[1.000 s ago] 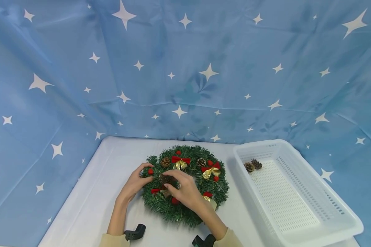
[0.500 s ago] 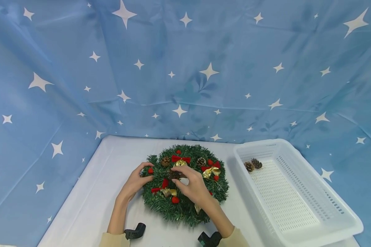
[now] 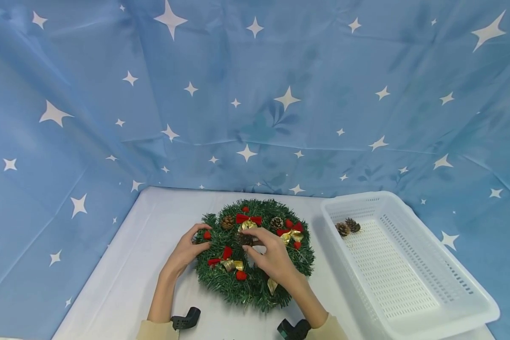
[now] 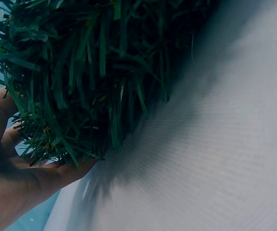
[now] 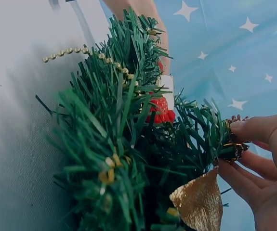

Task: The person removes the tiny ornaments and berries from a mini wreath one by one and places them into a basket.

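A green Christmas wreath (image 3: 216, 288) lies on the table, trimmed with red-and-gold bows (image 3: 227, 259), red berries and pine cones (image 3: 227, 223). At its left edge my left hand (image 3: 184, 252) grips the garland, thumb and fingers curled round the greenery, as the left wrist view shows. Over the wreath's middle, my right hand (image 3: 272, 255) pinches a brown pine cone (image 3: 243, 237) between thumb and fingers. That cone is partly covered by the fingers in the right wrist view. A gold bow tail (image 5: 201, 199) hangs just below this hand there.
To the right stands a white plastic basket (image 3: 463, 288) with slotted walls. Two pine cones (image 3: 347, 227) lie at its far left end. A white cloth covers the table (image 3: 165, 208), and a blue star-patterned curtain (image 3: 221, 123) hangs behind. A gold bead string (image 5: 68, 50) trails from the wreath.
My right hand has moved right with the pine cone, from the wreath's left side towards its middle, uncovering the lower left bow. The left hand has stayed in place.
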`<state>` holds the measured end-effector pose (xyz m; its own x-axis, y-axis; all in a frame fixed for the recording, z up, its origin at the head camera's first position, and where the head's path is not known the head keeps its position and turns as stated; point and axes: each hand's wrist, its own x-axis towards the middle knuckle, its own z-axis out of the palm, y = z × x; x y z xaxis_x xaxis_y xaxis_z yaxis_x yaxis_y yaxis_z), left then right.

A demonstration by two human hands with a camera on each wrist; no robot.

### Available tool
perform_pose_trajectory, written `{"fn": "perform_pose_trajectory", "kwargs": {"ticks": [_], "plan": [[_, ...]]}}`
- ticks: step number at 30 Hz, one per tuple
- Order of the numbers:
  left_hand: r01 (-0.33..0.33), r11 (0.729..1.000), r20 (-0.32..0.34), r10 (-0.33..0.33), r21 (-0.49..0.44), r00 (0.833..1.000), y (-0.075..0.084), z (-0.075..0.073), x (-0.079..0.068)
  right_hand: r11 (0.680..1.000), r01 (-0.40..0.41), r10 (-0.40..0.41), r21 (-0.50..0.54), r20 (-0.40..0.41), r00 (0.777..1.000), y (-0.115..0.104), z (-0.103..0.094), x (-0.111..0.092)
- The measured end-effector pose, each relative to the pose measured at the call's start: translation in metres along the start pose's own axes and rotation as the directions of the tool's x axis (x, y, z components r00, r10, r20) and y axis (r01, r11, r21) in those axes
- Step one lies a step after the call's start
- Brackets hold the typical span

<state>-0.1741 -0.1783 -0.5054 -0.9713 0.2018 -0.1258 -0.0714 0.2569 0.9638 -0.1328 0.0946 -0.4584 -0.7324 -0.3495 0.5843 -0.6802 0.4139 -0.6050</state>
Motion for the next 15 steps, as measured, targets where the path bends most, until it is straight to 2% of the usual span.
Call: {"fn": "perform_pose_trajectory", "kwargs": {"ticks": [4,15], "plan": [[-0.002,1.000,0.000,0.002,-0.004,1.000,-0.001,-0.001,0.000,0.999,0.033,-0.033,-0.019,-0.022,0.999,0.001,-0.002,0.000],[0.001,1.000,0.001,-0.001,-0.013,1.000,-0.001,-0.001,-0.001,0.996,0.043,-0.046,-0.080,-0.034,0.998,0.001,-0.014,-0.001]]}}
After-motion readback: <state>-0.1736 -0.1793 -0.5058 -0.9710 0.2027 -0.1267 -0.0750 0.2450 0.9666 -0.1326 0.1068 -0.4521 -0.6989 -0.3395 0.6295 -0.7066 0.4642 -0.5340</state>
